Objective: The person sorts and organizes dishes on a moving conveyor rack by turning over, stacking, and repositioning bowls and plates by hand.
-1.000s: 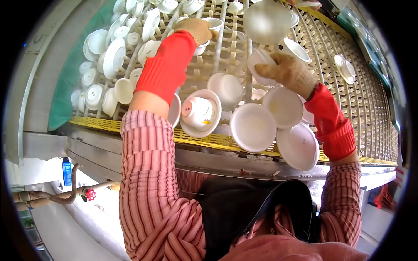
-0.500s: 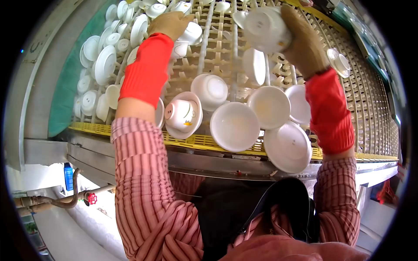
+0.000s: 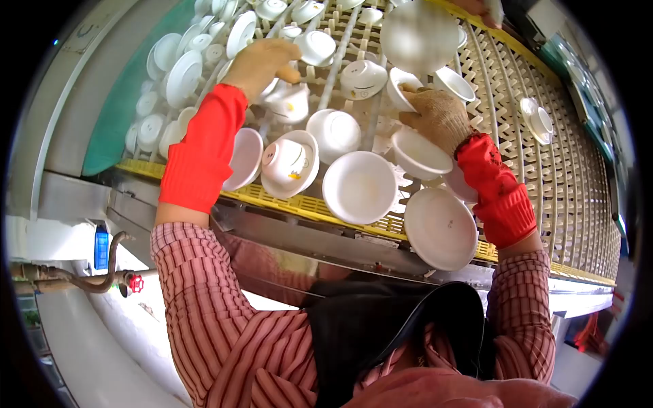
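Note:
My left hand (image 3: 264, 64), in a tan glove with a red cuff, is above the rack with thumb and fingers apart, just over a tilted white cup (image 3: 288, 103). My right hand (image 3: 435, 117), gloved the same way, closes on the edge of a white bowl (image 3: 397, 88). A bowl lying tilted (image 3: 422, 155) is just below that hand. Near the front edge, a patterned cup (image 3: 283, 158) rests inside a bowl (image 3: 307, 178). An upturned bowl (image 3: 333, 134) and a round dish (image 3: 360, 188) are beside them.
The pegged belt (image 3: 544, 183) has a yellow edge strip (image 3: 306, 212). Many white dishes (image 3: 183, 78) stand at the left. A large blurred round shape (image 3: 419, 37) covers part of the top. Another person's hand (image 3: 481, 9) shows at the top right.
My right hand has come down from the upper right, without the cup it held half a second ago. A patterned bowl now sits between my hands. My left hand has moved slightly down.

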Available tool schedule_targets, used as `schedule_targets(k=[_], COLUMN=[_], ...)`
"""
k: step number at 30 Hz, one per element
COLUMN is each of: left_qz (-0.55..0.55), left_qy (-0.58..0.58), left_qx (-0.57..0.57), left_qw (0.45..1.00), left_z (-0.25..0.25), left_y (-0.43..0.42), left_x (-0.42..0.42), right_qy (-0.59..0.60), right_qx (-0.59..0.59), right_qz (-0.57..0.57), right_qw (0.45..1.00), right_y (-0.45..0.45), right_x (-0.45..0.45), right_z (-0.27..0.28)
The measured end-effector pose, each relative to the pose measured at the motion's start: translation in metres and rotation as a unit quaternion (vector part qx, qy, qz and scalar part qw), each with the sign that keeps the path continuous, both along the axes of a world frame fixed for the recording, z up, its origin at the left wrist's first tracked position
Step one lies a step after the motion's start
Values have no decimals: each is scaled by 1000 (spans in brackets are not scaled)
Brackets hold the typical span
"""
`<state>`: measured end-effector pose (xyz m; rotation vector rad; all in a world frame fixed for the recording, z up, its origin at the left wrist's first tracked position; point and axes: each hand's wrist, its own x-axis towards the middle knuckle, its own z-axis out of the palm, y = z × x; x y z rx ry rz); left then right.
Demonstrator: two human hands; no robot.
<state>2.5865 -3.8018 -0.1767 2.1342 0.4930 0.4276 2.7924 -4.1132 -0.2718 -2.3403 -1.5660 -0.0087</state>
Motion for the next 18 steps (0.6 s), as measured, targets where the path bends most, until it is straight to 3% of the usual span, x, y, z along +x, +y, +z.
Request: schedule_targets(k=[1, 2, 3, 5, 6, 9, 11, 13, 14, 15, 16, 17, 18], left_qz=[-65, -125, -176, -70, -10, 78, 117, 139, 124, 149, 173, 211, 251], left_qy=[18, 23, 29, 34, 34, 52, 103, 145, 104, 123, 144, 161, 176], left_qx=[29, 262, 480, 281, 172, 215, 290, 322, 408, 393, 373, 318, 264], left_qw=[997, 957, 859, 957, 985, 972, 944, 925, 898, 899, 900, 910, 914], left_z=[4, -6, -14, 9, 15, 37, 33, 23, 13, 12, 10, 11, 12], left_y=[-7, -1, 6, -27, -39, -18, -1, 5, 8, 14, 23, 16, 9], left_x=[-4, 0, 5, -26, -44, -107, -150, -176, -181, -180, -174, -170, -166], right_qy=[10, 16, 31, 67, 169, 318, 498, 562, 545, 524, 354, 173, 74], right_qx=[10, 21, 42, 82, 79, 197, 275, 256, 281, 305, 311, 302, 307], right_qz=[0, 1, -9, -21, -47, -94, -56, -86, -77, -68, -24, 21, 48], right_qw=[1000, 1000, 999, 994, 981, 923, 821, 782, 787, 792, 882, 937, 948], right_y=[-1, 0, -3, -15, -22, -49, -54, -69, -65, -58, -48, -36, -24], right_x=[0, 1, 1, -11, -12, -12, 19, 13, 17, 28, 41, 54, 47], right_z=[-3, -3, 1, 9, 7, -6, -29, 1, 0, 0, 7, 13, 24])
